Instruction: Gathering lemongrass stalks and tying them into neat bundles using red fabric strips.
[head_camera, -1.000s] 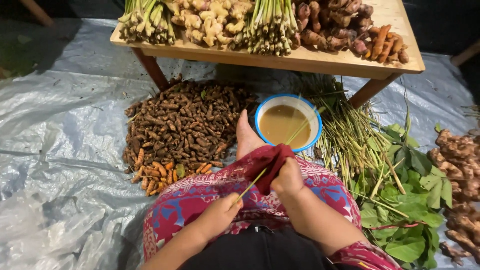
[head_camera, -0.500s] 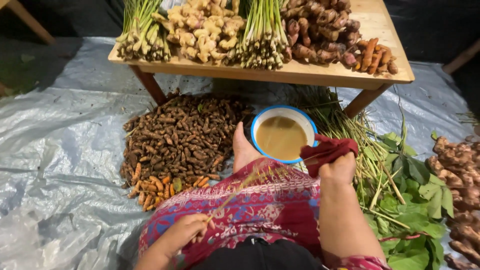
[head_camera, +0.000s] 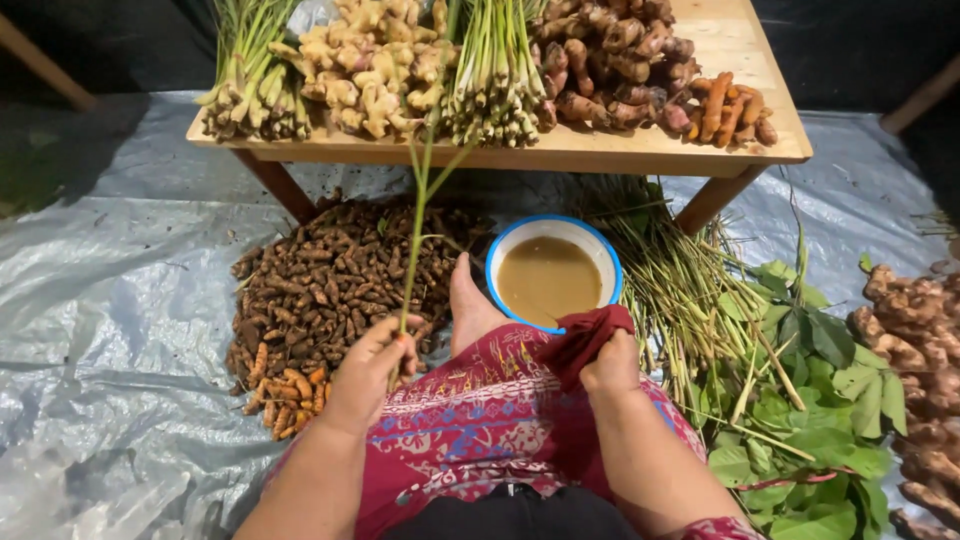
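The left hand (head_camera: 372, 368) is gripping a long, thin green stalk (head_camera: 418, 215) upright, its tip branching, while the right hand (head_camera: 610, 365) is clutching a bunched dark-red cloth (head_camera: 585, 338).

Wooden table (head_camera: 640, 155), ginger (head_camera: 370, 65), lemongrass bundles (head_camera: 495, 75)

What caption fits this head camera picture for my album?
Left hand lifts a green stalk; right hand grips a dark red cloth beside a bowl.
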